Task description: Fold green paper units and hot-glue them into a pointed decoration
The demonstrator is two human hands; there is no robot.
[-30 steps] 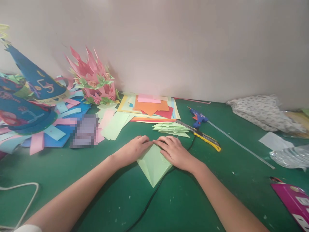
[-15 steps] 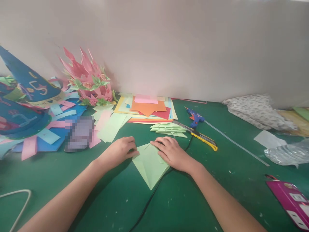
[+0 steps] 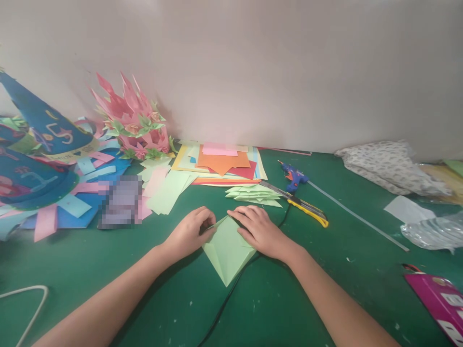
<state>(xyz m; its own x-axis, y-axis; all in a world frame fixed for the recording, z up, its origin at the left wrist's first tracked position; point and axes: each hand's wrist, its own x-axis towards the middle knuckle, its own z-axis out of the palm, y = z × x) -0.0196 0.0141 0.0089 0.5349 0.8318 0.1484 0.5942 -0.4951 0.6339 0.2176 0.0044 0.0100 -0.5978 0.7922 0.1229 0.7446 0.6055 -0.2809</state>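
A light green sheet of folded paper (image 3: 227, 250) lies on the green tabletop in front of me, one corner pointing towards me. My left hand (image 3: 193, 232) pinches its upper left edge between thumb and curled fingers. On the other side, my right hand (image 3: 255, 226) grips the upper right edge, fingertips at the top corner and thumb over the sheet. Just beyond the hands is a stack of folded light green papers (image 3: 253, 194). A yellow utility knife (image 3: 307, 211) lies beside that stack, its blade end touching the coloured sheets.
Coloured paper sheets (image 3: 222, 161) are piled near the wall. Blue cone hats (image 3: 54, 125) and a pink paper crown (image 3: 135, 120) stand left. A blue glue gun (image 3: 293, 177), clear plastic (image 3: 434, 229) and a magenta power strip (image 3: 436, 299) lie right. A black cord (image 3: 217, 318) passes beneath the paper.
My left hand has shifted right and inward along the paper's upper left edge, and that edge is now drawn in. My right hand stays nearly in place.
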